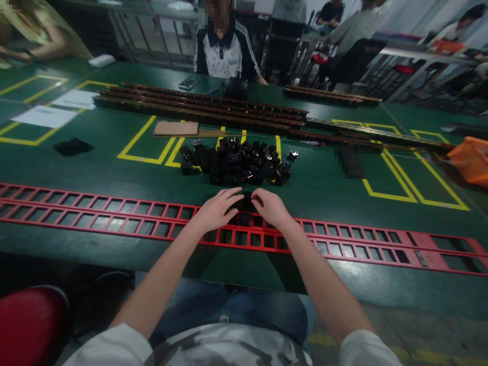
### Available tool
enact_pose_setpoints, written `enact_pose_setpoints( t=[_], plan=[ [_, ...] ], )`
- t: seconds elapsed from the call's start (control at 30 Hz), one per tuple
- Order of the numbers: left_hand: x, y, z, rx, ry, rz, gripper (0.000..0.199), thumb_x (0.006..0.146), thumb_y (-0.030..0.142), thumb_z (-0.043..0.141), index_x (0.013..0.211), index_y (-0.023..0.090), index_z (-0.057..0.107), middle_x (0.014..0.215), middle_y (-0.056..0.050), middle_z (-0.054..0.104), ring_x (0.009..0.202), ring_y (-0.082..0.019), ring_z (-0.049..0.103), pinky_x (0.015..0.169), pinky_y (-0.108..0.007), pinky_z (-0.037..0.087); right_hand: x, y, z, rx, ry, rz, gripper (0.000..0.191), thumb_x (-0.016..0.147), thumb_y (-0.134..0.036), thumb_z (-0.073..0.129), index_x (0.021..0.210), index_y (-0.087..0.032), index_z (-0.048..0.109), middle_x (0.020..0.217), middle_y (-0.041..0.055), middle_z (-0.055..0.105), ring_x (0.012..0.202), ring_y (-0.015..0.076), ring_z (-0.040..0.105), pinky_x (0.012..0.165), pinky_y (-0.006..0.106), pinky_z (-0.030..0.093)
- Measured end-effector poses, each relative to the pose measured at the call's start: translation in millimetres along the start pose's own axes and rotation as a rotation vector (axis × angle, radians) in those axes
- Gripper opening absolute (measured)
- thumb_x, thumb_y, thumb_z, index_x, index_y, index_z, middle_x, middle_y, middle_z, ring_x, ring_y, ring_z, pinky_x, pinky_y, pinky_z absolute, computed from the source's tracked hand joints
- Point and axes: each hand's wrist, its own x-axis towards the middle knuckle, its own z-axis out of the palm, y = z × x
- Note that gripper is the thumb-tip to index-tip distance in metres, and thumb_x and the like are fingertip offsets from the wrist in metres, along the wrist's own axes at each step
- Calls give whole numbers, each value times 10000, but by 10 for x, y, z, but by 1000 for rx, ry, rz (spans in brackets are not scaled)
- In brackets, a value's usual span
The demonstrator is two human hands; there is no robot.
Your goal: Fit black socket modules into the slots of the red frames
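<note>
A long red frame point(224, 237) with two rows of rectangular slots lies across the green table in front of me. One small black square part point(244, 219) sits in its upper row, between my hands. My left hand point(218, 209) is over the frame, fingers apart and holding nothing. At the fingertips of my curled right hand point(271, 207) is another dark block point(248, 200), pinched against the thumb; its details are too dark to make out. Just beyond my hands lies a loose heap of small black parts point(236, 161), some with shiny metal bits.
Behind the heap, long dark strips point(198, 109) are stacked, with a cardboard piece point(176, 128) nearby. An orange bag point(473, 160) lies at the right edge, and papers point(46, 117) at the left. A person point(226, 51) sits across the table. A red stool point(32, 325) stands lower left.
</note>
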Motion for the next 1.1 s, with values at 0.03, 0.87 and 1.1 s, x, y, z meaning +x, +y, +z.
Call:
enact_pose_setpoints(
  t=[0.03,0.87,1.1],
  plan=[
    [1,-7,3,0,1,17,475,965,238,472,1438,229,518,1591,-60,413,1440,-249,405,1199,-489,414,-5,-12,-3,-6,-10,2,88,936,-150,574,988,-193,631,984,49,700,825,175,623,725,275,423],
    [-7,-107,106,15,139,48,294,984,202,459,1184,173,673,1460,-78,573,1351,-216,529,1157,-450,476,-4,-75,-32,-73,-140,69,229,953,-267,619,1156,-186,689,1028,49,711,844,159,628,714,257,417],
    [-2,-88,98,32,164,49,314,982,168,462,1251,185,623,1372,-75,622,1294,-206,556,1134,-429,487,-32,-49,-32,-55,-163,-54,318,969,-215,559,1269,-185,661,1181,72,692,997,189,648,855,301,492]
  ],
)
